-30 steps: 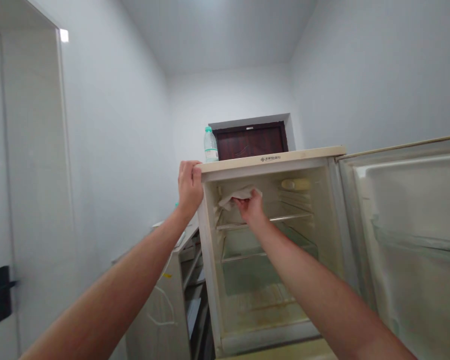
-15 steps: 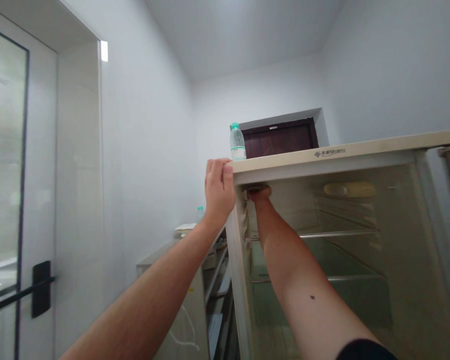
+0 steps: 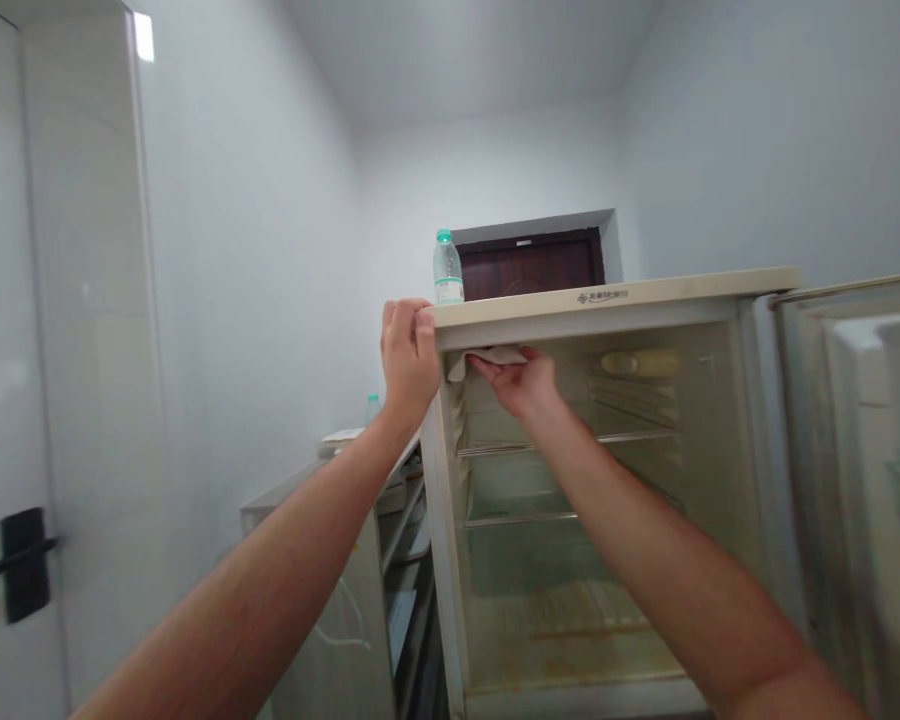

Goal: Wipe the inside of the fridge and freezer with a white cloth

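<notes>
An old cream refrigerator (image 3: 510, 309) stands with its door open to the right. My left hand (image 3: 409, 355) is closed over its top left corner, fingers curled onto the upper edge. Inside the top compartment, my right hand (image 3: 521, 382) holds a pale cloth (image 3: 499, 354) up against the inner ceiling near the front left, palm turned upward. Part of the cloth hangs down at the left corner. Below it are a wire-edged shelf (image 3: 487, 450) and a greenish clear drawer (image 3: 525, 565). A yellowish lamp cover (image 3: 640, 362) sits at the back right of the ceiling.
A clear bottle with a green cap (image 3: 448, 270) stands on the refrigerator top near my left hand. The open refrigerator door (image 3: 870, 450) fills the right side. At left are a cabinet (image 3: 337, 590), a rack with papers (image 3: 405, 590), and a door with a black handle (image 3: 24, 565).
My right hand has come toward the front of the compartment, so the cloth shows more clearly. My left hand stays on the corner. The view has turned right, showing more of the open refrigerator door.
</notes>
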`<move>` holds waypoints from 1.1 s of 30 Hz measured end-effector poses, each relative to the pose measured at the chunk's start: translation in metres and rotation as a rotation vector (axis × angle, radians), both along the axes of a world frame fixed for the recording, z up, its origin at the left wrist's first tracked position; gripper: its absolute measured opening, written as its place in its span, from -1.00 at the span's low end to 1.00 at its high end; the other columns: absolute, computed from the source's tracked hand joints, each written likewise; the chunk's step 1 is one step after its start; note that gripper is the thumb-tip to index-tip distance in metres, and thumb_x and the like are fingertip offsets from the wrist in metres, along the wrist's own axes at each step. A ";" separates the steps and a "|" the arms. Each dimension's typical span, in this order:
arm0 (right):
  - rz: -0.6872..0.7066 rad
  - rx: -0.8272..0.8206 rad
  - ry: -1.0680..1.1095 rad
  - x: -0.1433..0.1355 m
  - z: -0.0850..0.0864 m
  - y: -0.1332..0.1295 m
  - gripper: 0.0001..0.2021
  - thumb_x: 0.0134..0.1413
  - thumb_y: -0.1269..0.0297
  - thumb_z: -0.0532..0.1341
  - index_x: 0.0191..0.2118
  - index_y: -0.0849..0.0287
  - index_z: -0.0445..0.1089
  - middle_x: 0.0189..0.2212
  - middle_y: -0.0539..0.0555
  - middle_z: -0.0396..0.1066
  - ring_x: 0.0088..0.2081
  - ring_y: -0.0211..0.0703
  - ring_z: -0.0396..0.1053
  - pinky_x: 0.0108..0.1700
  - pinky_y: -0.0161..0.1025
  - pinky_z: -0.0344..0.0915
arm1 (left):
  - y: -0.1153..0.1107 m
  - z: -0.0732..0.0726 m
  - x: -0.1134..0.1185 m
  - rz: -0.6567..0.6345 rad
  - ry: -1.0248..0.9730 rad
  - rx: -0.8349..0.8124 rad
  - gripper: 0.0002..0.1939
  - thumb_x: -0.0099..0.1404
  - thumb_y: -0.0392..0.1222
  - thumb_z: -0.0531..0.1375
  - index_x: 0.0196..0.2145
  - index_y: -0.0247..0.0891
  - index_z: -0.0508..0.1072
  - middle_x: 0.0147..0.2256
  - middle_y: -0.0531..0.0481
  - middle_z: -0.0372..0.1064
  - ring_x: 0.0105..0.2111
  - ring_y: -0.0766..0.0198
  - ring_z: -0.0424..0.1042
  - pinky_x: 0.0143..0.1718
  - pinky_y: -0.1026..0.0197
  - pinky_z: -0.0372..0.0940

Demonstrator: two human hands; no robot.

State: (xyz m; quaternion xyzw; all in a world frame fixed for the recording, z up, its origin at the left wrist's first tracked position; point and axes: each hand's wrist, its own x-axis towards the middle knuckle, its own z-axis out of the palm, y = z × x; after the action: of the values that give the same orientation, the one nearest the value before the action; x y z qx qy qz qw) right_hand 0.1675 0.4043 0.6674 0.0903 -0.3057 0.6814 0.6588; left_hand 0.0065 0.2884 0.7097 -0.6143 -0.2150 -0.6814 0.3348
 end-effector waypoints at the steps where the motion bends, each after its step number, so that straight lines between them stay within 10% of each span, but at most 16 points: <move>1: 0.004 -0.015 -0.014 0.016 0.001 -0.020 -0.68 0.33 0.28 0.10 0.10 0.10 0.48 -0.21 0.18 0.67 0.03 0.24 0.72 0.18 0.54 0.69 | 0.000 0.000 0.000 0.007 -0.006 0.001 -0.73 0.78 -0.04 0.03 -0.12 -0.06 0.42 -0.10 -0.10 0.50 0.01 -0.02 0.49 0.14 -0.05 0.37; 7: -0.049 -0.056 -0.058 0.075 -0.004 -0.064 -0.69 0.33 0.33 0.12 0.11 0.11 0.46 -0.17 0.20 0.70 0.00 0.23 0.74 0.19 0.49 0.70 | 0.002 0.000 0.001 0.054 -0.042 -0.021 -0.71 0.76 0.00 0.03 -0.14 -0.05 0.42 -0.10 -0.11 0.51 0.01 -0.04 0.50 0.13 -0.07 0.37; 17: -0.241 -0.367 -0.178 0.019 -0.009 0.096 -0.74 0.36 0.46 0.07 0.01 0.13 0.46 -0.34 0.06 0.55 -0.34 -0.06 0.56 -0.26 -0.06 0.70 | 0.003 0.001 0.002 0.044 -0.052 0.009 -0.71 0.74 0.01 0.05 -0.16 -0.04 0.44 -0.13 -0.11 0.52 -0.03 -0.02 0.50 0.07 -0.06 0.37; 24: -0.266 -0.265 -0.057 0.006 -0.001 0.168 -0.79 0.31 0.43 0.14 -0.04 0.04 0.41 -0.28 -0.02 0.55 -0.29 -0.11 0.51 -0.27 -0.11 0.68 | 0.006 0.000 0.001 0.049 -0.052 0.029 -0.72 0.77 -0.02 0.03 -0.13 -0.04 0.43 -0.12 -0.08 0.51 -0.03 0.02 0.50 0.07 -0.03 0.39; 33: -0.191 -0.180 -0.036 0.024 -0.003 0.109 -0.71 0.21 0.50 0.13 -0.02 0.09 0.42 -0.31 0.07 0.61 -0.26 0.03 0.65 -0.19 0.11 0.80 | 0.004 0.000 0.003 0.009 -0.058 0.022 -0.77 0.73 -0.08 0.06 -0.14 -0.05 0.43 -0.12 -0.11 0.51 -0.02 -0.01 0.50 0.09 -0.05 0.39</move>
State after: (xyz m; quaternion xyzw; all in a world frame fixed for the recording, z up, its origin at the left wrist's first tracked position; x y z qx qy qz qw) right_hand 0.1920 0.5135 0.6639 -0.0109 -0.2625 0.6417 0.7205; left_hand 0.0092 0.2923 0.7097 -0.5897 -0.2199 -0.6996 0.3383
